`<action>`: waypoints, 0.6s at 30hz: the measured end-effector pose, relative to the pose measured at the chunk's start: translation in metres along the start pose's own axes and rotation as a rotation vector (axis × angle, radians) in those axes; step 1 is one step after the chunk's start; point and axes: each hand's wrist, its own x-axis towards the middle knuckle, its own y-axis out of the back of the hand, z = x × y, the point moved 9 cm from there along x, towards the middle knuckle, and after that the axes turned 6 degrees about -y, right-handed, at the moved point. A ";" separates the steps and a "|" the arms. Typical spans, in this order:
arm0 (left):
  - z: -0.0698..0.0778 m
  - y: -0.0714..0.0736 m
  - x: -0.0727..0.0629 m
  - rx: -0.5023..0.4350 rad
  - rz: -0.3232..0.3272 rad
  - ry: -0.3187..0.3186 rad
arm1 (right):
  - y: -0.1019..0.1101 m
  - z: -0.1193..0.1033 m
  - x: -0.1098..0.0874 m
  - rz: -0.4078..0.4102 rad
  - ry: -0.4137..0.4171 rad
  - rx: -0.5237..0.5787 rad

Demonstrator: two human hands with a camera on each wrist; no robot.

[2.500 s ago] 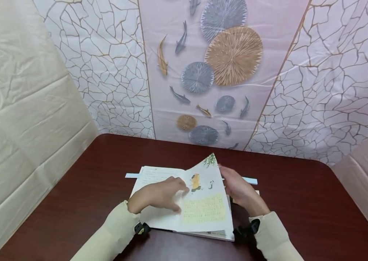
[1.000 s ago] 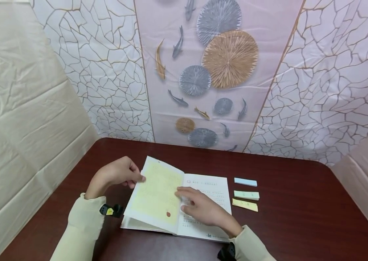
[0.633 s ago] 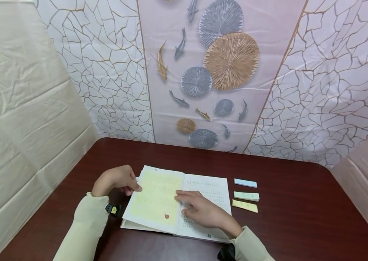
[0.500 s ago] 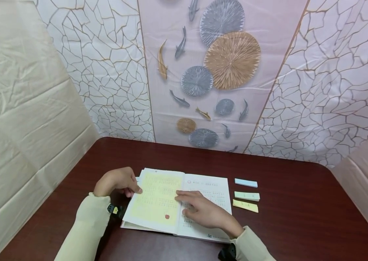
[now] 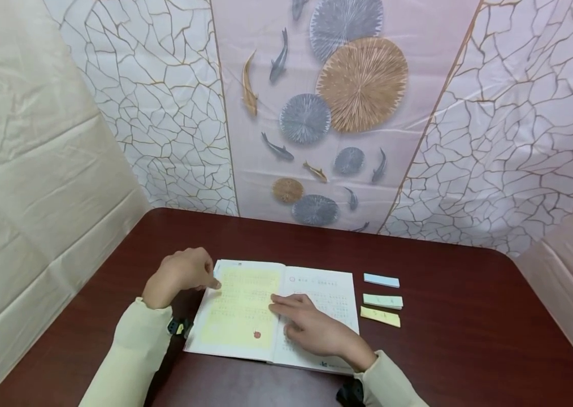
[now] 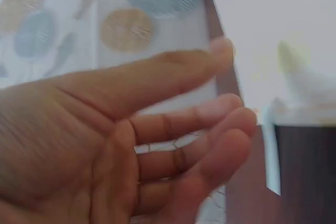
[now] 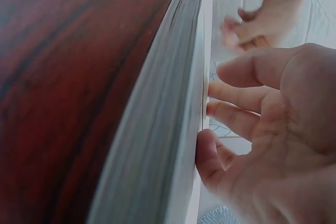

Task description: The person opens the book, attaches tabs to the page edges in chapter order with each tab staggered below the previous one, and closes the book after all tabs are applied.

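An open book (image 5: 239,308) lies on the dark wooden table, its left page tinted yellow with a small red picture, its right page (image 5: 334,285) white with print. By the left page's outer edge is my left hand (image 5: 179,276); in the left wrist view the thumb and loosely bent fingers stand apart with nothing between them. My right hand (image 5: 317,328) rests on the book near the fold, fingertips touching the paper. In the right wrist view the thick page block (image 7: 152,108) is seen edge-on. A pale blue strip (image 6: 272,156) sticks out past the book's edge.
Right of the book lie a blue strip pad (image 5: 381,280), a green strip pad (image 5: 383,301) and a yellow strip pad (image 5: 380,316). Patterned cloth (image 5: 363,85) hangs behind the table (image 5: 459,316), with plain cream cloth (image 5: 37,141) at the left.
A page was turned over to the left; its yellow side now lies down flat. My left hand has let go of its edge. My right hand moved from the right edge onto the book.
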 end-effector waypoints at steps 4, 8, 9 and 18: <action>0.032 0.002 0.003 -0.039 0.004 -0.145 | 0.002 -0.002 0.000 0.000 0.005 -0.012; 0.057 -0.017 0.006 -0.059 -0.050 -0.233 | 0.001 -0.001 0.000 -0.010 0.002 -0.012; 0.063 -0.024 0.007 -0.058 -0.067 -0.252 | 0.000 -0.001 0.000 -0.011 0.004 -0.013; 0.096 -0.068 0.006 -0.032 -0.189 -0.355 | -0.001 0.000 0.002 -0.005 0.010 -0.035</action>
